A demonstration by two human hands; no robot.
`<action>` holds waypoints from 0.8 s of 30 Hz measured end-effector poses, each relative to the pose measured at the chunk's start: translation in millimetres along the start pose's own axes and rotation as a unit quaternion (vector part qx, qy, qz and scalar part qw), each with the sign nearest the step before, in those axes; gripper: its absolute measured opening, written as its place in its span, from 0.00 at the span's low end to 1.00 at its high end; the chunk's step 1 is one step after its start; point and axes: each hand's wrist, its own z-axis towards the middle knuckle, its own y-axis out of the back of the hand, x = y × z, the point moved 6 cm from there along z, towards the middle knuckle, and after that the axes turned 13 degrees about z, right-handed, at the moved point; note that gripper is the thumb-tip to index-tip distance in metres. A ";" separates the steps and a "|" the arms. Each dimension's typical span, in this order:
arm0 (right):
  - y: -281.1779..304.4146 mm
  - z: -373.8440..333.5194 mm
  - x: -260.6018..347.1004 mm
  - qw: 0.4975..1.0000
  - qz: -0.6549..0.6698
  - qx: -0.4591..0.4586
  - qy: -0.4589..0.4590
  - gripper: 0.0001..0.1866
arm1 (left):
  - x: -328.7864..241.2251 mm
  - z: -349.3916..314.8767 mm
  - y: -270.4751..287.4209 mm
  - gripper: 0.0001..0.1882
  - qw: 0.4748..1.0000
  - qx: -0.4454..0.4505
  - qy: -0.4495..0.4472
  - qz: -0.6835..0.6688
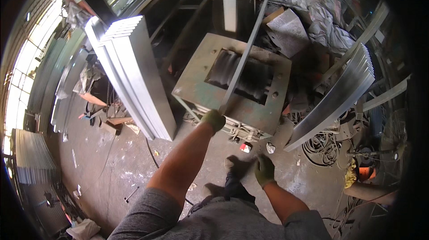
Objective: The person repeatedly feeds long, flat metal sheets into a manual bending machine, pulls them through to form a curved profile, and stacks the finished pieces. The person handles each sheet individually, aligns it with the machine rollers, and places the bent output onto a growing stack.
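My left hand (213, 121), in a green work glove, is closed around the near end of a long, narrow metal bar (243, 61). The bar slants away across the top of a worn, green-grey machine table (190, 79). Dark ribbed rollers (228, 68) show in the table's rectangular opening, partly behind the bar. Lower down, near my legs, my right hand (265, 169) is gloved too and hangs apart from the machine. Its fingers look loosely extended, with nothing visible in them.
Left of the machine rises a tall stack of shiny metal profiles (134, 70); another stack (339, 97) leans at the right. Coiled cables (322, 148) and a red-and-white scrap (245, 148) lie on the floor. Crumpled plastic sheeting (317, 12) is heaped behind.
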 end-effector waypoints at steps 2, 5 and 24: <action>20.4 -57.9 -53.7 0.993 -0.043 0.048 -0.103 0.16 | -25.5 54.6 35.1 0.27 0.999 -0.033 0.010 0.006; 54.2 -125.4 -111.1 0.956 -0.137 0.109 -0.237 0.13 | -69.8 112.2 64.3 0.22 0.985 0.054 -0.076 0.142; 88.0 82.5 -96.0 0.953 0.050 -0.257 -0.150 0.21 | 41.5 -141.3 -69.3 0.24 0.991 0.075 0.061 -0.096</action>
